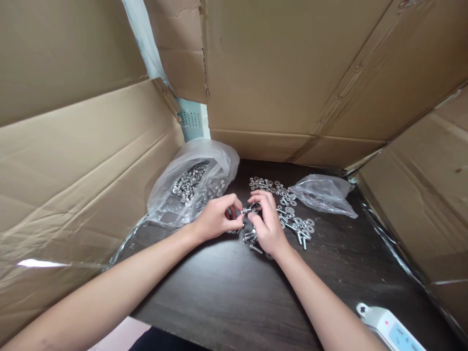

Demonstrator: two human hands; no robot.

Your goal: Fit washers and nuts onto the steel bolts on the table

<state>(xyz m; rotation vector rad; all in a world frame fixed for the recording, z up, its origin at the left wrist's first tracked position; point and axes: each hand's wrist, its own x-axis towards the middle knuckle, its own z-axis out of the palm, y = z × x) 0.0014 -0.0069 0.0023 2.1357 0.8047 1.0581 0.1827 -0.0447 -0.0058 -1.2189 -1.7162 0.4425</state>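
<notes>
Between my two hands, just above the dark table, is a small metal bolt (247,210). The fingertips of my left hand (224,214) pinch its left end. My right hand (266,219) is closed around the other end, with thumb and fingers near its tip; whether a nut or washer sits there is too small to tell. Several loose bolts (252,236) lie under and beside my right hand. To its right spreads a pile of bolts, washers (309,223) and nuts, partly hidden by that hand.
A clear plastic bag (219,156) holding many bolts stands at the back left. Another clear bag (323,192) lies flat at the right. Cardboard walls (292,73) enclose the table (219,292). A white power strip (387,324) rests at the front right.
</notes>
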